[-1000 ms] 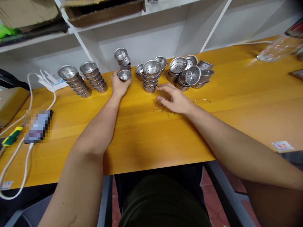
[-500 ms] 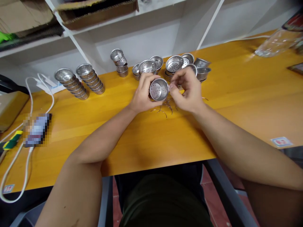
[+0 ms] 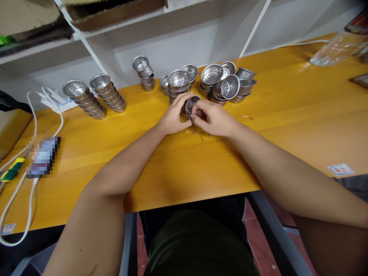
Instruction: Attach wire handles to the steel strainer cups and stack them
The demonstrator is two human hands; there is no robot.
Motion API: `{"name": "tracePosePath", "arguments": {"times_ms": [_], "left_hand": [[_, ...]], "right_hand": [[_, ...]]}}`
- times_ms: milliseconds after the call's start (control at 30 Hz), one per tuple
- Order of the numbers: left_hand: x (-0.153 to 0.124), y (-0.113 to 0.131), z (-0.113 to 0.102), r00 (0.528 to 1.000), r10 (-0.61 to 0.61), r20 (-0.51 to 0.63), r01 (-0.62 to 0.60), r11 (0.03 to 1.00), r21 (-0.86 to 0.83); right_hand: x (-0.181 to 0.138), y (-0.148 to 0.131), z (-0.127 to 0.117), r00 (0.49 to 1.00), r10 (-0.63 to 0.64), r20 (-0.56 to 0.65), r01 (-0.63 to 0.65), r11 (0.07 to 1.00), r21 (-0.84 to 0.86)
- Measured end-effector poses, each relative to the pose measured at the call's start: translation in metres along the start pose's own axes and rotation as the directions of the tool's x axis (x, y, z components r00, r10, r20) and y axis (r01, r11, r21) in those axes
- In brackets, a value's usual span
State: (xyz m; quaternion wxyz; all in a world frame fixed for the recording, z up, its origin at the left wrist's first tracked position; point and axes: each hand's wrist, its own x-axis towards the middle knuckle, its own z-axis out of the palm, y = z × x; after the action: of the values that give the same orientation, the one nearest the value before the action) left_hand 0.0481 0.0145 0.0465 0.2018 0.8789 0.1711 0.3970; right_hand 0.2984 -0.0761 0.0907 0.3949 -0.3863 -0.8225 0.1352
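Note:
My left hand (image 3: 174, 119) is wrapped round a small perforated metal cup (image 3: 192, 102), its open mouth tilted toward me. My right hand (image 3: 212, 118) is closed in a pinch at the cup's mouth, fingertips partly inside the rim. Whatever those fingertips hold is too small and hidden to make out. Below the hands lie several thin curved metal wires (image 3: 198, 135), partly covered by them. Another perforated cup (image 3: 229, 87) leans on its side just behind my right hand, among stacked ones. A further stack of cups (image 3: 178, 79) stands behind my left hand.
Stacks of perforated cups (image 3: 100, 85) line the table's back left. A phone (image 3: 44, 157) with a white cable and a green-yellow handled tool (image 3: 13, 170) lie at the left. A clear bottle (image 3: 330, 51) lies at the back right. Shelving (image 3: 172, 42) rises behind.
My right hand has moved left and slightly down, from beside the cup's rim to over its mouth, now covering part of it. The left hand keeps its hold on the cup.

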Motion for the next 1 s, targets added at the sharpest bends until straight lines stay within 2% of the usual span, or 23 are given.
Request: {"name": "tracePosePath", "arguments": {"times_ms": [133,333,533,700,833,1000], "left_hand": [[-0.003,-0.014,0.009,1.0,-0.008,0.021,0.008,1.0,-0.005],[-0.003,-0.041,0.028,1.0,-0.003,-0.008,0.003,0.999,0.039],[0.0,-0.044,0.022,1.0,0.006,0.018,-0.006,1.0,0.016],[-0.001,-0.038,0.021,0.999,-0.041,0.015,0.042,0.996,-0.078],[-0.003,-0.038,0.021,0.997,-0.076,0.03,0.078,0.993,-0.084],[0.0,-0.042,0.013,0.999,-0.044,-0.002,0.044,0.997,-0.065]], "right_hand": [[0.003,-0.001,0.003,0.994,0.017,-0.104,-0.017,1.0,0.003],[0.006,-0.002,0.014,0.979,0.071,-0.191,-0.043,0.988,0.148],[0.008,0.008,0.011,0.959,0.032,-0.282,-0.005,0.995,0.096],[0.007,0.022,0.01,0.967,0.128,-0.222,-0.113,0.99,0.082],[0.008,0.024,0.011,0.965,0.147,-0.216,-0.143,0.989,0.036],[0.011,0.022,0.018,0.957,0.247,-0.154,-0.226,0.964,0.143]]}}
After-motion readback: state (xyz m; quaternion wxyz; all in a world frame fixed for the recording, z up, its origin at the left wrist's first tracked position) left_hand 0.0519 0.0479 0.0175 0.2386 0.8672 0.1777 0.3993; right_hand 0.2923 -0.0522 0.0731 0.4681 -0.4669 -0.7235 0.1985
